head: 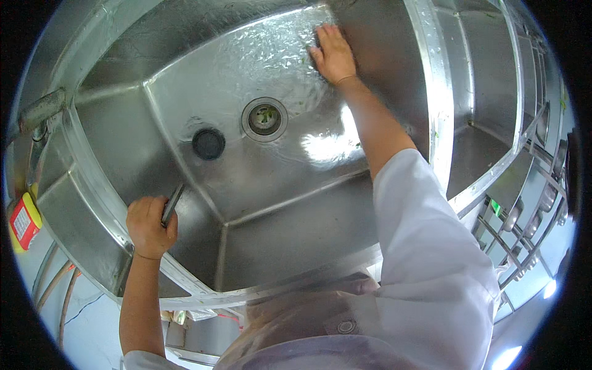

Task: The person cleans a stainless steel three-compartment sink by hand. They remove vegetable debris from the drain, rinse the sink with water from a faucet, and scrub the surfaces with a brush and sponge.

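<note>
Before me is a stainless-steel sink basin [296, 185] with water rippling over its far floor. My right hand [336, 55] reaches to the far right of that floor, fingers extended and thumb apart, with no object visible in it. Whether the palm touches the steel is hard to tell. At the basin's left rim, my left hand [151, 225] is closed around a narrow, flat metal piece [172, 206]; its exact kind is unclear, as the fingers cover part of it. Green scraps lie in the round drain [264, 119]. A black round stopper [208, 144] sits left of the drain.
A faucet [44, 111] stands at the left rim. Further steel basins flank mine, one at right [483, 88] and one at left [83, 208]. A yellow and red container [24, 223] is at far left. Metal racks [518, 240] holding steel ware stand at right.
</note>
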